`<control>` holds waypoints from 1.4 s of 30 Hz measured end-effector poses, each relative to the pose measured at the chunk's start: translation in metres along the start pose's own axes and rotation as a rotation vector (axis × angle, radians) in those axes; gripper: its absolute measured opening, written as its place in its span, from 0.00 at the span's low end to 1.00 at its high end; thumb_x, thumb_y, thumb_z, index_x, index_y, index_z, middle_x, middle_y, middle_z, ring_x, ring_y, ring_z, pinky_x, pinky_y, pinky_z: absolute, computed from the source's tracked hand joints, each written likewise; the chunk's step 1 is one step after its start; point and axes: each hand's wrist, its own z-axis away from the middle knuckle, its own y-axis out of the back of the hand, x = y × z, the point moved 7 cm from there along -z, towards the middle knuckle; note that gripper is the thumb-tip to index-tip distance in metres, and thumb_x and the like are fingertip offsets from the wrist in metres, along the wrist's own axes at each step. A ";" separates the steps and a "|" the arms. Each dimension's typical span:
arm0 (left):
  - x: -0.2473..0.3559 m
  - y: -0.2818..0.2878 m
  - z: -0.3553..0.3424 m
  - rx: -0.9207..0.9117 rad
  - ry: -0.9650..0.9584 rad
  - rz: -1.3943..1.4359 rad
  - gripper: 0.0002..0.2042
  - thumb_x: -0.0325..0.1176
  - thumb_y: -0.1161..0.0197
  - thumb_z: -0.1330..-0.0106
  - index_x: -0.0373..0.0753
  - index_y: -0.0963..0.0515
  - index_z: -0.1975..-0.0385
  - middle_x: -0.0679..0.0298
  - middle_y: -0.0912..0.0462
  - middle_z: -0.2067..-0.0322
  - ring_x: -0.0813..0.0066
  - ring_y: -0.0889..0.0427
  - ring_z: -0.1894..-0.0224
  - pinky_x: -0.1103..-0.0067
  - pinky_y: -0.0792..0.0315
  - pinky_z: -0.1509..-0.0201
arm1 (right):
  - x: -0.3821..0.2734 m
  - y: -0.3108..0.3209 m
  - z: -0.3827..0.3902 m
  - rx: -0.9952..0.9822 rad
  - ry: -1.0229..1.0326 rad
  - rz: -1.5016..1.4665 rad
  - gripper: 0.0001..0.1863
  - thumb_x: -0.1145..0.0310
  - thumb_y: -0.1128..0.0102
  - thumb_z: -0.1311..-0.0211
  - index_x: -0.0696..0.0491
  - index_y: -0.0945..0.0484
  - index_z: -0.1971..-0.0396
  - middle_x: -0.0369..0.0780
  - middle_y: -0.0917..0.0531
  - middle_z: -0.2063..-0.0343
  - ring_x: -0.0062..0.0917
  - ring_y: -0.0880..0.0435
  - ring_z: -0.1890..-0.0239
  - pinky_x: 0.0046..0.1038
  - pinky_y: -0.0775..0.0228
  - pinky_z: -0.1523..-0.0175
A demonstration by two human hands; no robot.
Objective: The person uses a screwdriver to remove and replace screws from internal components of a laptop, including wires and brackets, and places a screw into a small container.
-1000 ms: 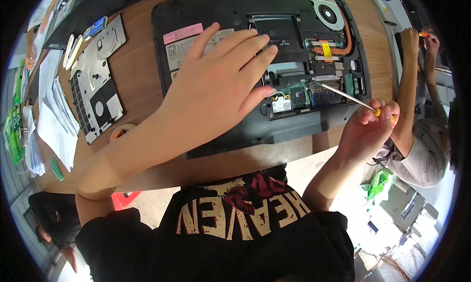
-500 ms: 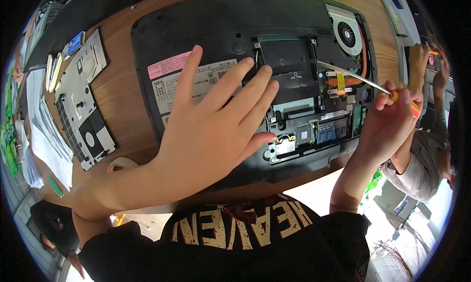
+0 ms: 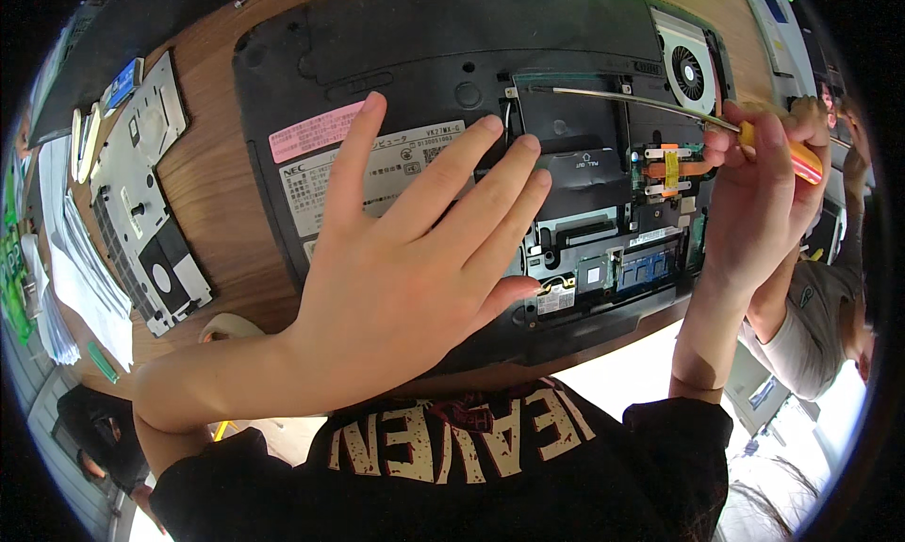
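Observation:
A black laptop (image 3: 396, 47) lies bottom side up on the wooden table, its inner parts bare on the right half. My left hand (image 3: 405, 221) rests flat on it with spread fingers, over the label sheet and the edge of the opening. My right hand (image 3: 754, 184) grips a screwdriver (image 3: 650, 100) by its yellow and orange handle. The long shaft points left across the drive bay, its tip near the bay's upper left corner; whether it touches anything I cannot tell. A fan (image 3: 691, 69), a copper heat pipe (image 3: 696, 169) and a blue memory module (image 3: 645, 269) show in the opening.
Left of the laptop lies a removed metal-and-black cover panel (image 3: 151, 203). Beyond it are papers (image 3: 90, 269), a small blue box (image 3: 123, 85) and a green strip (image 3: 102, 361). A roll of tape (image 3: 226, 327) sits by my left forearm. Another person's arm (image 3: 792, 287) is at the right.
The screwdriver's tip has moved left and up, from the bay's right side to its upper left corner. My right hand has shifted slightly; my left hand stays spread on the laptop.

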 end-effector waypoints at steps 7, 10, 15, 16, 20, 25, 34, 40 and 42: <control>-0.001 -0.001 0.002 0.008 0.008 -0.001 0.28 0.54 0.46 0.43 0.45 0.27 0.46 0.68 0.28 0.43 0.69 0.32 0.40 0.50 0.53 0.35 | 0.005 -0.008 -0.003 -0.049 0.002 0.027 0.05 0.77 0.52 0.34 0.56 0.36 0.61 0.54 0.20 0.64 0.31 0.16 0.73 0.25 0.23 0.63; -0.001 -0.001 0.003 0.013 0.010 0.003 0.28 0.53 0.46 0.43 0.45 0.27 0.46 0.68 0.29 0.43 0.69 0.32 0.40 0.50 0.53 0.35 | 0.005 -0.009 -0.003 -0.052 0.004 0.009 0.05 0.76 0.52 0.34 0.56 0.36 0.61 0.54 0.19 0.65 0.32 0.16 0.72 0.24 0.22 0.64; -0.001 0.000 0.003 0.001 0.009 0.005 0.28 0.53 0.45 0.44 0.45 0.27 0.46 0.67 0.28 0.44 0.69 0.32 0.40 0.50 0.53 0.36 | 0.005 -0.011 -0.002 -0.059 0.028 0.047 0.05 0.77 0.52 0.34 0.56 0.36 0.61 0.54 0.19 0.65 0.33 0.16 0.72 0.25 0.22 0.64; -0.001 -0.001 0.002 -0.008 0.012 0.007 0.28 0.52 0.44 0.45 0.45 0.27 0.46 0.67 0.28 0.44 0.68 0.32 0.40 0.50 0.53 0.36 | 0.005 -0.011 -0.002 -0.062 0.033 0.048 0.05 0.77 0.52 0.34 0.56 0.36 0.61 0.54 0.19 0.65 0.33 0.16 0.72 0.25 0.22 0.64; -0.002 0.000 0.003 -0.014 0.031 0.022 0.28 0.52 0.43 0.46 0.45 0.27 0.46 0.67 0.28 0.44 0.68 0.32 0.40 0.51 0.52 0.36 | 0.005 -0.013 -0.003 -0.096 0.058 0.073 0.05 0.77 0.52 0.34 0.56 0.36 0.61 0.54 0.20 0.65 0.33 0.16 0.72 0.26 0.21 0.64; -0.001 0.000 0.003 0.003 0.021 0.026 0.28 0.52 0.42 0.46 0.45 0.26 0.46 0.67 0.28 0.44 0.69 0.32 0.40 0.51 0.52 0.36 | -0.004 -0.015 -0.002 -0.097 0.072 0.114 0.05 0.77 0.52 0.34 0.56 0.35 0.61 0.55 0.20 0.66 0.34 0.16 0.72 0.26 0.21 0.64; 0.000 0.001 0.004 0.021 0.026 0.033 0.28 0.51 0.42 0.46 0.44 0.26 0.47 0.67 0.28 0.44 0.68 0.32 0.40 0.52 0.53 0.35 | -0.028 -0.033 -0.004 -0.178 0.257 0.337 0.07 0.77 0.48 0.36 0.55 0.35 0.61 0.52 0.18 0.68 0.31 0.15 0.75 0.25 0.19 0.71; 0.001 0.000 0.005 0.029 0.035 0.060 0.28 0.49 0.38 0.49 0.44 0.26 0.47 0.67 0.29 0.43 0.69 0.34 0.39 0.52 0.53 0.34 | -0.048 -0.051 0.001 -0.236 0.445 0.689 0.08 0.75 0.45 0.37 0.55 0.34 0.63 0.49 0.17 0.73 0.28 0.15 0.79 0.23 0.20 0.70; 0.001 0.001 0.005 0.032 0.035 0.065 0.28 0.48 0.38 0.49 0.44 0.26 0.47 0.67 0.29 0.43 0.69 0.34 0.39 0.52 0.53 0.34 | -0.052 -0.055 0.001 -0.232 0.443 0.672 0.08 0.74 0.44 0.38 0.55 0.34 0.64 0.48 0.17 0.74 0.27 0.15 0.79 0.22 0.21 0.70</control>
